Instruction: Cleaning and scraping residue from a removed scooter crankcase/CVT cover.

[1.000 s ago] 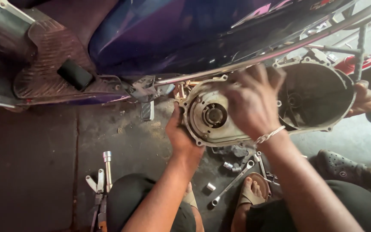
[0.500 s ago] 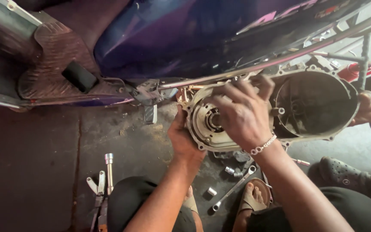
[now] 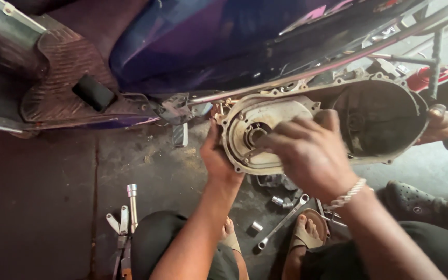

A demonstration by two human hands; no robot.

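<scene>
Two bare hands work at the open engine casing (image 3: 385, 150) of a purple scooter (image 3: 208, 41) in the head view. The left hand (image 3: 218, 158) cups the left rim of a round, pale metal cover plate (image 3: 265, 132), its grip closed on that edge. The right hand (image 3: 312, 153) lies across the plate's face with fingers (image 3: 286, 132) curled toward the centre hub (image 3: 255, 136); whether that grip clasps anything cannot be told. The plate sits against the casing's left end, below the scooter's body. Another person's hand (image 3: 439, 124) holds the casing's right edge. On the stained floor (image 3: 53, 207) lie a spanner (image 3: 281, 222), small sockets (image 3: 278, 201), and a socket driver (image 3: 132, 205) beside pliers (image 3: 121, 233).
</scene>
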